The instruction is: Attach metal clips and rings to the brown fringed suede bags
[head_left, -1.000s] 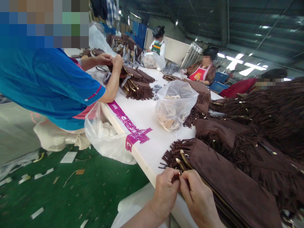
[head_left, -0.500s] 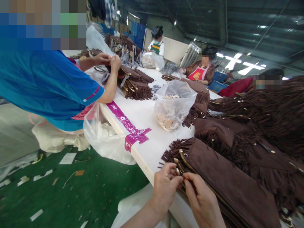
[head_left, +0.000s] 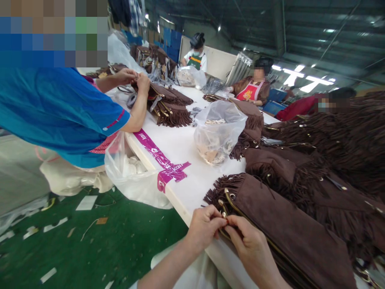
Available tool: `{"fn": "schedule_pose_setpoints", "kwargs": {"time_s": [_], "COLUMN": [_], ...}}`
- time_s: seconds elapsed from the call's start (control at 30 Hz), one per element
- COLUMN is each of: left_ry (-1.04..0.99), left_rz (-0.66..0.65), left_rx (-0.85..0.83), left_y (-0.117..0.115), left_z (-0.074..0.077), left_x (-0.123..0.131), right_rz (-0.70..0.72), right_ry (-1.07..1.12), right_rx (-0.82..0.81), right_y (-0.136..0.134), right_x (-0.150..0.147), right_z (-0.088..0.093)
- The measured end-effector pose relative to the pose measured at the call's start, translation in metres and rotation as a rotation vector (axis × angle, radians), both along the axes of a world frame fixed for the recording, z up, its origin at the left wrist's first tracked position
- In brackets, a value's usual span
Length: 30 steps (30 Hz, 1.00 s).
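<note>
A brown fringed bag [head_left: 288, 224] lies along the near table edge, on top of other bags whose gold zippers [head_left: 255, 216] show down its side. Metal tips cap the zipper ends near the fringe [head_left: 221, 188]. My left hand [head_left: 203, 228] pinches a metal-tipped zipper end [head_left: 224, 215] between thumb and fingers. My right hand [head_left: 248, 245] is closed in a pinch right beside it, fingertips meeting those of the left. Something tiny and reddish shows between the fingertips; the fingers hide what the right ones grip.
A clear plastic bag of small pale pieces [head_left: 219, 140] stands on the white table [head_left: 168, 138]. More brown fringed bags [head_left: 345, 148] are heaped at right. A co-worker in a blue shirt [head_left: 75, 116] works at left; others sit across. Purple tape [head_left: 159, 158] and a hanging plastic bag [head_left: 132, 180] mark the table edge.
Both hands have shifted slightly left, and their fingertips are closer together at the zipper end. The bag stays in place.
</note>
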State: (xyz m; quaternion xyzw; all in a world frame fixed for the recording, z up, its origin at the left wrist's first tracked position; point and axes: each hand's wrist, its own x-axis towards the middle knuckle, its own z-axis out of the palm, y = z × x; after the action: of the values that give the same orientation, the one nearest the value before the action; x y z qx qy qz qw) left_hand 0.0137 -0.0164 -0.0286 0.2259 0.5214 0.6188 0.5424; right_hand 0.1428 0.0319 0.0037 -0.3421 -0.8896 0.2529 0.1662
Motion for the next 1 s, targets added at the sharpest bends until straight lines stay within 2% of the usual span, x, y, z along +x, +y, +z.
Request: {"fn": "schedule_pose_setpoints", "kwargs": {"time_s": [0.1, 0.2, 0.37, 0.53, 0.67, 0.8, 0.9, 1.0], "left_ry": [0.054, 0.057, -0.089, -0.014, 0.081, 0.095, 0.073, 0.091], "left_rz": [-0.077, -0.090, -0.028, -0.003, 0.003, -0.015, -0.047, -0.011], "left_rx": [0.025, 0.042, 0.009, 0.012, -0.010, -0.066, -0.097, -0.102], "left_y": [0.000, -0.005, -0.015, -0.014, -0.010, -0.009, -0.009, -0.008], "left_z": [0.001, 0.003, 0.003, 0.003, 0.009, 0.013, 0.013, 0.011], "left_x": [-0.006, -0.009, -0.008, 0.005, 0.012, 0.010, 0.005, 0.003], "right_rz": [-0.017, -0.039, -0.115, -0.156, -0.146, -0.136, -0.131, -0.125], "right_ry": [0.007, 0.022, 0.046, 0.123, 0.137, 0.128, 0.114, 0.087], "right_rx": [-0.038, -0.094, -0.350, -0.537, -0.535, -0.515, -0.486, -0.420], "right_y": [0.002, 0.002, 0.004, 0.007, 0.009, 0.008, 0.007, 0.006], "right_x": [-0.001, -0.002, -0.002, -0.003, -0.006, -0.007, -0.006, -0.005], "right_z": [0.000, 0.002, 0.007, 0.013, 0.015, 0.014, 0.012, 0.009]}}
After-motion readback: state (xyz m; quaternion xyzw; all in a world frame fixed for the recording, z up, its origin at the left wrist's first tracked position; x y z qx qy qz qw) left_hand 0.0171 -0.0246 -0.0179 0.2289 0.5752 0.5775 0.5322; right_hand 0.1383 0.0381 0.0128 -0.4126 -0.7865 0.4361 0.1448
